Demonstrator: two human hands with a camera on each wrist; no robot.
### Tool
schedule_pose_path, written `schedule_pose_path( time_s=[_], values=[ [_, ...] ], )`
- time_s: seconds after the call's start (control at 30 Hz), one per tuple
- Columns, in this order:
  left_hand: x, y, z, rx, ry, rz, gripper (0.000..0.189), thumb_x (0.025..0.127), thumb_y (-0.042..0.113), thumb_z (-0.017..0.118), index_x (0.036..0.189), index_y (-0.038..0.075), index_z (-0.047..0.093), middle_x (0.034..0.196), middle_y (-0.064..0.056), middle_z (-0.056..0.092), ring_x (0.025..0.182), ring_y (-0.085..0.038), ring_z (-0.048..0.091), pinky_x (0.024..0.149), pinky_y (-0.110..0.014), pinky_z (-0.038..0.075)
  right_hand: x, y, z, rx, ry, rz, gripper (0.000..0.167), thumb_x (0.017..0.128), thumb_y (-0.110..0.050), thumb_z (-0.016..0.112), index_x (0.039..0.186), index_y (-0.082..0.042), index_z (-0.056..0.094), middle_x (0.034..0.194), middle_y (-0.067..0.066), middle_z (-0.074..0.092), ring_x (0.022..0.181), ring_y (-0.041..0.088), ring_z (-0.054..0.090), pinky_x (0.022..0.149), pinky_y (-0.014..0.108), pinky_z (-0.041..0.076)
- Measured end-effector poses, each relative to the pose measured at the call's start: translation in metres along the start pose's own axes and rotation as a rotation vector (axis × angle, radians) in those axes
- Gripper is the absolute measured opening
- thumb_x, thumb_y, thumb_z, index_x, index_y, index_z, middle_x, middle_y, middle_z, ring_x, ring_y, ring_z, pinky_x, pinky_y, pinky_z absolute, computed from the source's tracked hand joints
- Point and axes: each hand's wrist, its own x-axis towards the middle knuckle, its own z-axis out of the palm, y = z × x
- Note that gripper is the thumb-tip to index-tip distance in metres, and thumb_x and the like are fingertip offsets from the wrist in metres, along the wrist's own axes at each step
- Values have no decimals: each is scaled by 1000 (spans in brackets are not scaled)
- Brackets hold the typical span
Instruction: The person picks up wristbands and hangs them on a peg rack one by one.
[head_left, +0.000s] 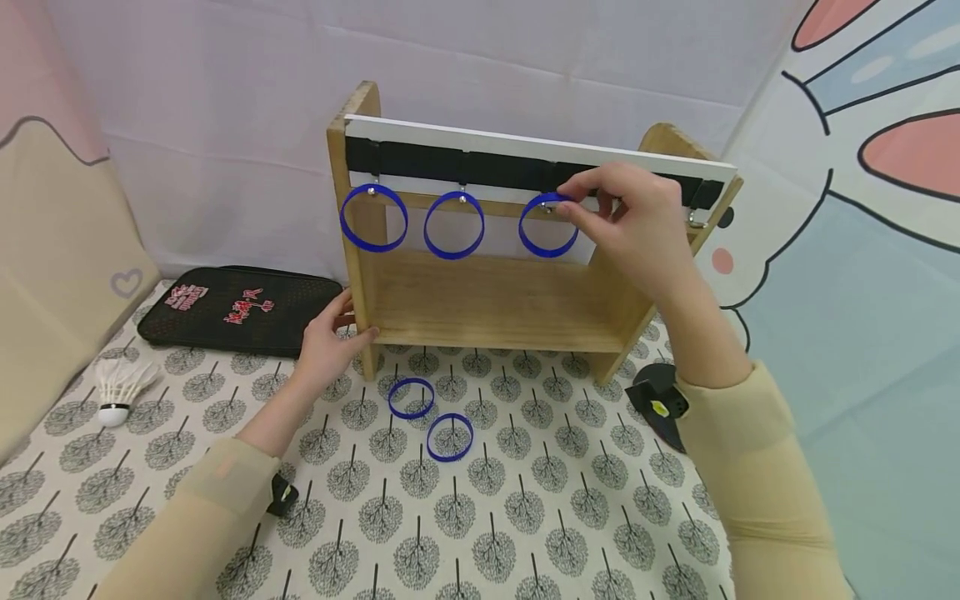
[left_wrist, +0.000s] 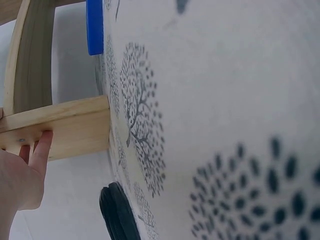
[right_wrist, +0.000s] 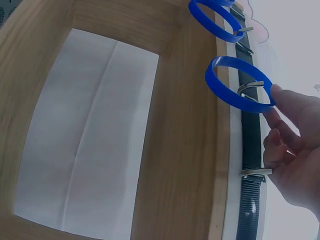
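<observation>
My right hand [head_left: 633,221] pinches a blue ring [head_left: 548,253] between thumb and fingertips at the third hook of a wooden rack [head_left: 495,304]. In the right wrist view, a metal hook [right_wrist: 251,86] passes through that ring. Two more blue rings hang to the left: one ring [head_left: 378,249] on the first hook, another ring [head_left: 454,257] on the second. At the far right, a hook [head_left: 697,222] carries no ring. My left hand [head_left: 330,342] holds the rack's left side panel, thumb on the front edge, fingers against the outer face [left_wrist: 75,135].
Two blue rings lie on the patterned cloth before the rack: one ring [head_left: 411,416] and a nearer ring [head_left: 448,459]. Left of the rack are a black zip case [head_left: 225,312] and a shuttlecock [head_left: 116,392]. A black object [head_left: 656,392] lies by the right forearm.
</observation>
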Motion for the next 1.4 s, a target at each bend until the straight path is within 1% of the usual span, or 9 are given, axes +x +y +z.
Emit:
schedule_pose_path(
  time_s=[0.2, 0.37, 0.53, 0.7, 0.8, 0.93, 1.03, 1.2, 1.4],
  values=[
    [0, -1, 0, 6, 4, -3, 72, 88, 22, 67, 150, 20, 29, 135, -17, 48, 118, -35, 52, 83, -48, 53, 3, 5, 4, -26, -36, 41, 18, 84, -20, 72, 94, -4, 72, 89, 5, 68, 71, 10, 47, 61, 19, 36],
    [-1, 0, 0, -6, 4, -7, 72, 88, 21, 67, 149, 21, 30, 134, -17, 49, 118, -36, 52, 83, -49, 53, 3, 10, 8, -38, -59, 63, 18, 84, -20, 72, 95, -6, 73, 88, 5, 68, 72, 11, 46, 64, 18, 35],
    [-2, 5, -1, -8, 8, -15, 71, 88, 17, 68, 149, 18, 31, 134, -18, 49, 118, -36, 52, 83, -49, 53, 2, 12, 9, -25, -36, 3, 16, 83, -17, 74, 94, -5, 73, 89, 5, 69, 73, 12, 48, 64, 19, 37],
    [-2, 9, -1, -28, -2, -12, 71, 87, 10, 66, 149, 10, 30, 133, -24, 48, 118, -42, 50, 84, -54, 51, -2, 9, 5, -14, 32, -53, 16, 81, -13, 76, 92, -3, 72, 87, 8, 67, 71, 13, 49, 61, 19, 38],
    [-2, 7, 0, -21, -4, -16, 72, 88, 13, 67, 149, 14, 29, 134, -22, 48, 118, -40, 51, 84, -53, 51, -7, 2, 2, 10, 61, -78, 14, 79, -10, 76, 91, -3, 72, 86, 7, 68, 71, 13, 51, 61, 15, 41],
    [-2, 1, 1, -6, -2, -9, 73, 88, 19, 68, 150, 21, 29, 134, -17, 49, 118, -36, 52, 84, -50, 52, -19, -8, 4, 95, 54, -114, 15, 76, -3, 78, 90, -4, 73, 89, 7, 70, 74, 14, 55, 65, 13, 45],
    [-1, -1, 2, -9, 3, 6, 73, 87, 21, 68, 149, 22, 30, 132, -16, 50, 117, -35, 53, 83, -49, 53, -30, -13, 9, 152, 14, -154, 19, 74, 0, 79, 92, -4, 72, 90, 8, 69, 74, 15, 56, 66, 14, 46],
    [0, -1, 4, -11, 7, 14, 73, 87, 20, 69, 149, 21, 31, 132, -16, 51, 116, -35, 53, 83, -49, 53, -52, -13, 28, 147, -102, -230, 21, 73, -4, 79, 93, -4, 72, 93, 7, 70, 76, 13, 57, 68, 17, 49],
    [1, -1, 6, -1, 2, 16, 72, 88, 20, 68, 149, 21, 30, 132, -17, 50, 116, -36, 53, 83, -50, 53, -86, -11, 57, 206, -241, -236, 25, 73, -6, 79, 96, -6, 70, 97, 5, 68, 79, 15, 60, 64, 24, 53]
  ],
)
